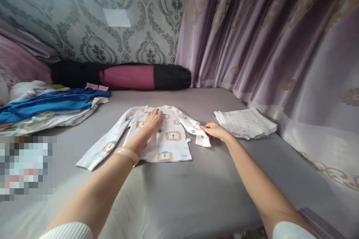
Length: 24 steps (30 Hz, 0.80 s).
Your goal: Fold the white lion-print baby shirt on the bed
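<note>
Grey bed: left hand flat on shirt; right hand grip pinches sleeve, fingertips hidden.

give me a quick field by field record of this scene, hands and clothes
surface: grey bed sheet
left hand: flat on the chest of the printed long-sleeved shirt
right hand: pinching the shirt's sleeve end
shirt: spread flat, other sleeve stretched out
right of it: folded white stack
far left: clothes pile with blue garment
back: black and maroon bolster, curtain

Damask wallpaper, mauve curtains (satiny), grey bed
</note>
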Available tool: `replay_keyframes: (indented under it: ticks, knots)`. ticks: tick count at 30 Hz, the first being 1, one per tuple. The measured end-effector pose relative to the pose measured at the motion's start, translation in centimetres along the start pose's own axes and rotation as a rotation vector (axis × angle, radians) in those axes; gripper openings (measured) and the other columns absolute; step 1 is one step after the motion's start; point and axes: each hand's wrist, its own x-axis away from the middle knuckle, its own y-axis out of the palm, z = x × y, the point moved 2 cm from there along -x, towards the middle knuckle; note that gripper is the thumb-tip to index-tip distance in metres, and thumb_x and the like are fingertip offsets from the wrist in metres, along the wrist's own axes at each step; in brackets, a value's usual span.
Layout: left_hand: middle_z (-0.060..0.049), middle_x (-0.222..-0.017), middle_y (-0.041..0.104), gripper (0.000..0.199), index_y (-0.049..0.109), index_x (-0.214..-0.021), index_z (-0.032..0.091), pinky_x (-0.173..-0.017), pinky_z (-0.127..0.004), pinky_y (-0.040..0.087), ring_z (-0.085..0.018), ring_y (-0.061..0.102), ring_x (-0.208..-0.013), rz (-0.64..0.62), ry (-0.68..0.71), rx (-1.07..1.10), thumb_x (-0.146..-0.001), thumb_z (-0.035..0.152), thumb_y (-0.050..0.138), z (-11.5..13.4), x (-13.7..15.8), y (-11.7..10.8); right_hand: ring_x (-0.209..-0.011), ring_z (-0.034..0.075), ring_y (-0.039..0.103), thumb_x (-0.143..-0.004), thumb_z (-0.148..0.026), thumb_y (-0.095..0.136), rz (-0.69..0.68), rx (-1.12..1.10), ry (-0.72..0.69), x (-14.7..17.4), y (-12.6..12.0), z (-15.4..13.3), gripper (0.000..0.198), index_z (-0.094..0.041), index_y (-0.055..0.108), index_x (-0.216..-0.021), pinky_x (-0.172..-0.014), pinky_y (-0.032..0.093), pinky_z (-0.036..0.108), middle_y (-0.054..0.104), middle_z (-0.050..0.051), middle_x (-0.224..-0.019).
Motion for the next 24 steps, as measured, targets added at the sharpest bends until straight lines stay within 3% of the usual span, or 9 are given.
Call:
replay_keyframes:
  ticks: [3, 5, 10, 14, 18, 24]
  knots:
    - [-0.013, -0.123, 0.06, 0.027, 0.058, -0.113, 0.017, -0.103, -0.036, 0.043, -0.023, 0.056, -0.119, -0.041, 0.167, 0.147, -0.095, 0.021, 0.038, 1.9, -0.8, 0.4, -0.041, 0.008, 0.037, -0.082, -0.05, 0.063, 0.043, 0.048, -0.028, -0.2, 0.8, -0.2, 0.039, -0.018, 0.06, -0.059, -0.042, 0.023, 0.021, 0.044, -0.006, -0.042]
    - [-0.013, -0.123, 0.061, 0.026, 0.058, -0.111, 0.017, -0.103, -0.035, 0.044, -0.022, 0.056, -0.118, -0.05, 0.207, 0.203, -0.093, 0.02, 0.04, 2.9, -1.4, 0.8, -0.045, 0.008, 0.039, -0.078, -0.046, 0.066, 0.094, 0.107, -0.074, -0.6, 1.5, -0.4, 0.036, -0.018, 0.059, -0.057, -0.045, 0.024, 0.021, 0.044, -0.007, -0.044]
    - [-0.014, -0.128, 0.058, 0.026, 0.056, -0.114, 0.016, -0.102, -0.036, 0.045, -0.024, 0.057, -0.118, -0.039, 0.144, 0.233, -0.093, 0.02, 0.04, 4.2, -2.7, 1.5, -0.059, 0.01, 0.05, -0.073, -0.038, 0.069, 0.178, 0.163, -0.179, -0.9, 2.6, -0.7, 0.024, -0.019, 0.057, -0.064, -0.053, 0.031, 0.02, 0.057, -0.005, -0.062]
    - [-0.014, -0.129, 0.057, 0.03, 0.052, -0.12, 0.016, -0.103, -0.036, 0.043, -0.024, 0.053, -0.123, -0.002, 0.1, 0.226, -0.094, 0.02, 0.038, 4.9, -3.1, 2.2, -0.06, 0.01, 0.049, -0.071, -0.033, 0.067, 0.16, 0.121, -0.22, -0.4, 2.6, -1.3, 0.02, -0.02, 0.054, -0.063, -0.053, 0.031, 0.02, 0.056, -0.005, -0.063]
    - [-0.011, -0.139, 0.053, 0.036, 0.049, -0.129, 0.017, -0.111, -0.038, 0.035, -0.023, 0.042, -0.135, 0.069, 0.05, 0.247, -0.096, 0.023, 0.036, 5.5, -3.0, 2.8, -0.058, 0.01, 0.047, -0.066, -0.027, 0.064, 0.158, -0.084, -0.188, -0.5, 2.1, -1.9, 0.016, -0.02, 0.05, -0.063, -0.051, 0.03, 0.019, 0.052, -0.006, -0.058]
    - [-0.007, -0.156, 0.037, 0.049, 0.039, -0.145, 0.02, -0.116, -0.048, 0.024, -0.03, 0.026, -0.145, -0.031, -0.035, 0.238, -0.098, 0.036, 0.031, 6.0, -2.7, 2.7, -0.053, 0.011, 0.05, -0.067, -0.032, 0.063, 0.197, -0.482, -0.159, -2.0, 0.3, -2.0, 0.021, -0.023, 0.044, -0.067, -0.048, 0.034, 0.019, 0.05, -0.008, -0.054]
